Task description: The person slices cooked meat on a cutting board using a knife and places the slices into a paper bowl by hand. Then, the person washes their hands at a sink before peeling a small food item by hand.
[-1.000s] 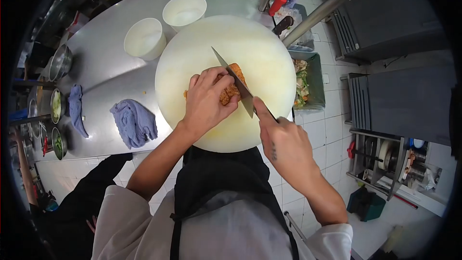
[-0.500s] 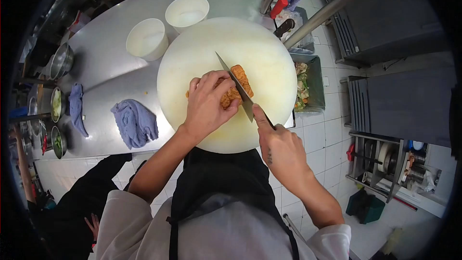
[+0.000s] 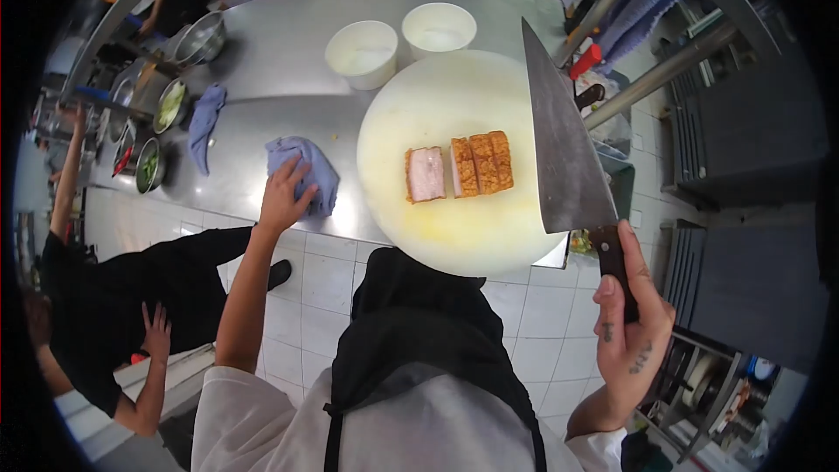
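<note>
My right hand (image 3: 634, 323) grips the dark handle of a broad kitchen knife (image 3: 568, 140). The blade is raised, its tip pointing away from me, over the right side of the round white cutting board (image 3: 393, 175). My left hand (image 3: 284, 190) lies on a crumpled blue cloth (image 3: 322, 185) left of the board, fingers spread across it. On the board rests a browned, crisp-crusted block of roast pork, cut into pieces. One pork piece (image 3: 426, 175) lies apart at the left with its pale cut face up; the other pork pieces (image 3: 481, 163) stay close together.
Two white tubs (image 3: 361, 54) stand behind the board on the steel table (image 3: 253, 114). Metal bowls (image 3: 150, 164) of vegetables and another blue cloth (image 3: 206, 127) are at the left. A person in black (image 3: 166, 288) is near the table's left front. A metal post (image 3: 651, 83) rises at right.
My left hand has left the pork and moved left onto the blue cloth. My right hand has lifted the knife off the pork and carried it right. The pork now shows separated pieces.
</note>
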The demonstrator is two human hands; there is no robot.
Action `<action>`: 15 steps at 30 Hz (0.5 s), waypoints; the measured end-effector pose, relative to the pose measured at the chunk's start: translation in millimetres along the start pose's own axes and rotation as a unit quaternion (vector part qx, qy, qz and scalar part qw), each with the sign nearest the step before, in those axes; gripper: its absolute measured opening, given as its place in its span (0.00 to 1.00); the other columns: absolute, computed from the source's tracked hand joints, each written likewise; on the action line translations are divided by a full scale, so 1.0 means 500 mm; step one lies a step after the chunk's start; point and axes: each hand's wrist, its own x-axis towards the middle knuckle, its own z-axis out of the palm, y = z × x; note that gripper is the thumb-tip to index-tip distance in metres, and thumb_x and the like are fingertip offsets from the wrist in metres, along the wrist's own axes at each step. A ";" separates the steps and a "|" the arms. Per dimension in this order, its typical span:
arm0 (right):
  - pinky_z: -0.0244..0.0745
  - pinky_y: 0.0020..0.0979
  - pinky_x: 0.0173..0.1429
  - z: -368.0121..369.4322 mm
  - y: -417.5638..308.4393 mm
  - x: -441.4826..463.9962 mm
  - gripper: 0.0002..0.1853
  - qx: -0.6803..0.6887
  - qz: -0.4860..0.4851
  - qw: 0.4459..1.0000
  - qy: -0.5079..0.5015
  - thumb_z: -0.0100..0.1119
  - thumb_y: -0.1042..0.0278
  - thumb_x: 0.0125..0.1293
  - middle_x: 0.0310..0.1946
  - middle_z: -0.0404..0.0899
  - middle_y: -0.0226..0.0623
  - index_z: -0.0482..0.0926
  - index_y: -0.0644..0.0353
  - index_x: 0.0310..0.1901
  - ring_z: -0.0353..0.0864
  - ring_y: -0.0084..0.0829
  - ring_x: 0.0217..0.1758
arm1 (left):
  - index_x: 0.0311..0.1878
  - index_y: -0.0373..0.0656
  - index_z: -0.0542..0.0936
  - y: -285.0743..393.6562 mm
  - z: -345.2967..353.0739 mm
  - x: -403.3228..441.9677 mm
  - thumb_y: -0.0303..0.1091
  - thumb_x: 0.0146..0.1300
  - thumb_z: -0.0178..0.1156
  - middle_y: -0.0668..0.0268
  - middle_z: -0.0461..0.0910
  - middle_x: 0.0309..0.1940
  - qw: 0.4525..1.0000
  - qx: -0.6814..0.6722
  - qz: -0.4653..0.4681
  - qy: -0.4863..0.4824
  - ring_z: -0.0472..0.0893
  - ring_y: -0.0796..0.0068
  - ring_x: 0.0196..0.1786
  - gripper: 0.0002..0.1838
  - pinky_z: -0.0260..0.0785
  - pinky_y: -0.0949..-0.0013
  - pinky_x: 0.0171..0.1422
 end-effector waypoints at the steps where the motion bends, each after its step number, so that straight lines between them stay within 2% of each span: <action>1: 0.68 0.24 0.32 0.010 0.011 0.001 0.21 0.027 -0.022 0.999 0.011 0.54 0.77 0.66 0.23 0.76 0.44 0.75 0.61 0.62 0.65 0.20 0.24 | 0.60 0.42 0.75 -0.002 -0.011 -0.015 0.43 0.60 0.62 0.49 0.70 0.64 0.993 0.084 -0.006 -0.084 0.70 0.47 0.65 0.26 0.60 0.49 0.68; 2: 0.68 0.24 0.32 0.015 0.016 0.000 0.21 0.032 -0.024 0.999 0.010 0.54 0.77 0.66 0.23 0.76 0.44 0.75 0.61 0.62 0.65 0.20 0.24 | 0.60 0.42 0.75 -0.006 -0.016 -0.017 0.43 0.60 0.62 0.49 0.70 0.64 0.993 0.090 -0.008 -0.082 0.70 0.47 0.65 0.26 0.60 0.49 0.68; 4: 0.66 0.24 0.30 0.022 0.025 -0.011 0.21 0.043 -0.004 0.999 -0.008 0.54 0.76 0.67 0.19 0.73 0.40 0.75 0.61 0.62 0.64 0.19 0.23 | 0.60 0.41 0.75 0.008 -0.023 -0.003 0.44 0.61 0.63 0.50 0.71 0.63 0.995 0.056 -0.027 0.073 0.71 0.45 0.64 0.27 0.63 0.50 0.65; 5: 0.66 0.24 0.30 0.031 0.029 -0.019 0.21 0.045 -0.001 0.999 -0.006 0.54 0.76 0.67 0.19 0.73 0.40 0.75 0.61 0.62 0.64 0.19 0.23 | 0.59 0.40 0.76 0.046 -0.039 0.021 0.42 0.59 0.65 0.51 0.75 0.59 0.993 -0.041 -0.022 0.109 0.76 0.48 0.58 0.26 0.69 0.55 0.60; 7: 0.64 0.23 0.29 0.055 0.035 -0.034 0.21 0.066 0.003 0.997 0.028 0.54 0.75 0.67 0.18 0.69 0.35 0.75 0.61 0.62 0.63 0.18 0.22 | 0.56 0.39 0.77 0.148 -0.052 0.052 0.39 0.56 0.69 0.52 0.78 0.54 0.977 -0.194 -0.077 0.054 0.79 0.53 0.51 0.26 0.72 0.60 0.55; 8: 0.64 0.23 0.29 0.066 0.029 -0.041 0.21 0.065 0.005 0.997 0.037 0.54 0.75 0.67 0.18 0.69 0.35 0.75 0.61 0.62 0.63 0.18 0.22 | 0.55 0.37 0.77 0.212 -0.054 0.066 0.38 0.51 0.73 0.53 0.79 0.50 0.964 -0.256 -0.046 0.048 0.79 0.57 0.49 0.28 0.73 0.63 0.52; 9: 0.64 0.22 0.29 0.076 0.022 -0.048 0.21 0.080 0.026 0.995 0.047 0.54 0.74 0.67 0.18 0.69 0.34 0.75 0.61 0.62 0.64 0.17 0.23 | 0.60 0.34 0.72 0.252 -0.044 0.073 0.45 0.48 0.75 0.51 0.76 0.54 0.961 -0.273 0.026 0.031 0.76 0.54 0.54 0.39 0.71 0.60 0.58; 11: 0.63 0.22 0.29 0.092 0.012 -0.070 0.21 0.090 0.055 0.992 0.063 0.54 0.74 0.67 0.18 0.69 0.32 0.75 0.61 0.62 0.64 0.17 0.23 | 0.65 0.32 0.65 0.326 -0.057 0.087 0.49 0.42 0.77 0.48 0.71 0.59 0.975 -0.196 0.103 -0.003 0.71 0.51 0.60 0.50 0.66 0.57 0.65; 12: 0.60 0.18 0.26 0.097 0.013 -0.080 0.22 0.081 0.051 0.994 0.059 0.54 0.70 0.70 0.21 0.71 0.29 0.73 0.62 0.64 0.63 0.13 0.21 | 0.65 0.32 0.65 0.331 -0.052 0.098 0.49 0.42 0.77 0.48 0.71 0.59 0.973 -0.204 0.109 -0.001 0.71 0.51 0.60 0.50 0.66 0.57 0.65; 13: 0.57 0.15 0.22 0.101 0.013 -0.086 0.23 0.071 0.047 0.995 0.055 0.53 0.67 0.72 0.24 0.73 0.25 0.70 0.63 0.66 0.62 0.10 0.19 | 0.67 0.32 0.63 0.334 -0.045 0.113 0.49 0.41 0.77 0.47 0.69 0.61 0.973 -0.186 0.127 -0.041 0.69 0.51 0.62 0.53 0.63 0.56 0.67; 14: 0.57 0.15 0.22 0.104 0.009 -0.093 0.23 0.066 0.050 0.995 0.059 0.53 0.67 0.72 0.24 0.73 0.25 0.70 0.63 0.66 0.62 0.10 0.19 | 0.68 0.32 0.61 0.334 -0.039 0.121 0.50 0.39 0.77 0.47 0.66 0.63 0.972 -0.167 0.143 -0.085 0.67 0.50 0.64 0.55 0.61 0.55 0.68; 15: 0.57 0.15 0.22 0.109 0.004 -0.100 0.23 0.068 0.056 0.994 0.065 0.52 0.69 0.72 0.24 0.73 0.26 0.70 0.63 0.66 0.62 0.10 0.19 | 0.66 0.32 0.63 0.332 -0.034 0.127 0.47 0.39 0.76 0.48 0.68 0.61 0.971 -0.171 0.149 -0.082 0.66 0.52 0.64 0.52 0.62 0.55 0.67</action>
